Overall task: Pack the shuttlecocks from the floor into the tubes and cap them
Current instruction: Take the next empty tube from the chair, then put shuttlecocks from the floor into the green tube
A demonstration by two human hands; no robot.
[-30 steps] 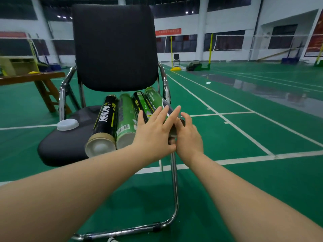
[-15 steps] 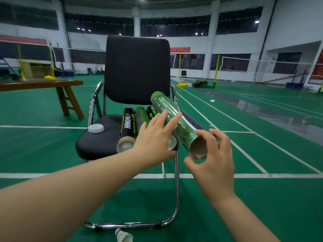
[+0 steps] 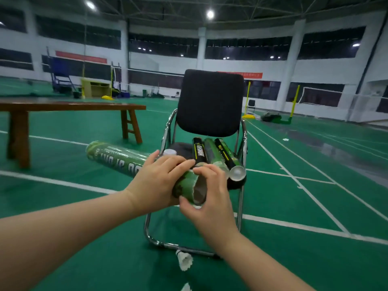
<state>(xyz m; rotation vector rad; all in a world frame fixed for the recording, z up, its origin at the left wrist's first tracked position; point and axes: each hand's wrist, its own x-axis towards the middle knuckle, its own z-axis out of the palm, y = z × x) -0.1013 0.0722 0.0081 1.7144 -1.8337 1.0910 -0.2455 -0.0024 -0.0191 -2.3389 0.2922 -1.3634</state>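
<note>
Gripping the green tube [image 3: 117, 158] round its near end with the left hand [image 3: 159, 181], fingers curled over the top. Pinching the rim of the open mouth [image 3: 199, 191] with the right hand [image 3: 210, 198], thumb below, fingertips above. Held roughly level in the air before the chair [image 3: 210, 101], far end pointing left, clear of the seat. Looks uncapped and set for loading; hard to tell empty from part-filled down that dark bore.

Lying on the seat, back to front: three more tubes [image 3: 199, 151], ends at the front edge, plus a white cap [image 3: 170, 152] near the left edge. On the floor: one shuttlecock [image 3: 184, 260] just before the chair's base rail, another [image 3: 186, 287] at the bottom of the view.

Next, probably: free the right hand, bend for the nearer shuttlecock, feed it cork first into the mouth, steadying the tube with the left.
</note>
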